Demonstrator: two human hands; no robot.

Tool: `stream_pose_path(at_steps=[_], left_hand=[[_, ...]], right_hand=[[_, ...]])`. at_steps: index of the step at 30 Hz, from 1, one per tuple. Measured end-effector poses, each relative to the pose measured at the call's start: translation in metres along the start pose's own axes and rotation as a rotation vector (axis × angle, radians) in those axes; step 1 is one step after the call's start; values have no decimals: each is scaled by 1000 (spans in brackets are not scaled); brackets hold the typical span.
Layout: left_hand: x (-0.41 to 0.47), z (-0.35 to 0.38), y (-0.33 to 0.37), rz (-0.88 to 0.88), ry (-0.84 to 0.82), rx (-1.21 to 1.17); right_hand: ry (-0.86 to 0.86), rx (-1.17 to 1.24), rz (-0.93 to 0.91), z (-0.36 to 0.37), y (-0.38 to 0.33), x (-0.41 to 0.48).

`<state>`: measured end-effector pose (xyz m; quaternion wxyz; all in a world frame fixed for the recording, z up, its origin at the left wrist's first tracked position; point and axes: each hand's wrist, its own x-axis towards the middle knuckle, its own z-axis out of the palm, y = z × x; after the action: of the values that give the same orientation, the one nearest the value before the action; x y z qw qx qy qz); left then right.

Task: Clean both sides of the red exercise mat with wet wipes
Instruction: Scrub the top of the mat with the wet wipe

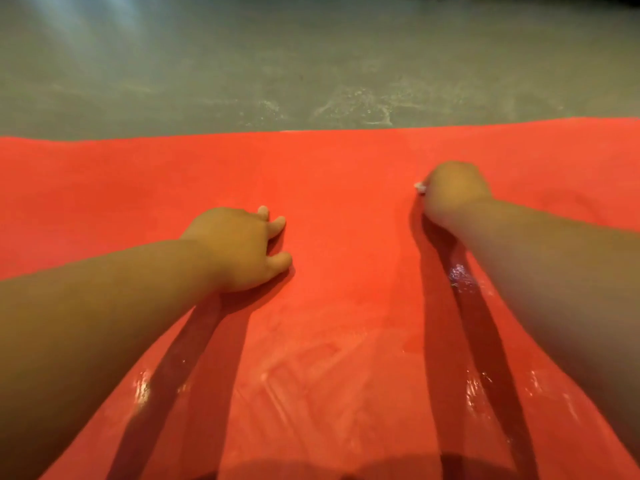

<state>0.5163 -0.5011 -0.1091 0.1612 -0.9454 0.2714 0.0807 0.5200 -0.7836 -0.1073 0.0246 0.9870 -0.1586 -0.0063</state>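
Mat [329,174] edge meets grey floor [311,64] ahead; left grip [239,247] spread flat, right grip [453,192] pinching wipe [420,187].

Ahead of you, across the top of your view, lies a grey, mottled floor [242,57], marked right of centre by whitish, swirled smears [360,105] and lit at the far left by pale, slanting streaks of light [76,26].
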Motion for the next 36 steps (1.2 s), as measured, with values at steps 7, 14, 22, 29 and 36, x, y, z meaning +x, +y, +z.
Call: stream_pose_path(at_steps=[7,14,22,29,36], left_hand=[[-1,-6,-5,-7,-17,-127],[-8,7,-5,4,-41,-206],[-12,0,1,-3,-139,-215],[-58,-4,11,64,-302,-227],[-88,-7,33,17,-330,-302]], right_hand=[[38,252,-463,11,-109,-57],[79,136,-53,15,-6,-23],[64,320,-537,15,-102,-106],[55,143,-136,4,5,-89],[8,256,-386,9,-60,-166]])
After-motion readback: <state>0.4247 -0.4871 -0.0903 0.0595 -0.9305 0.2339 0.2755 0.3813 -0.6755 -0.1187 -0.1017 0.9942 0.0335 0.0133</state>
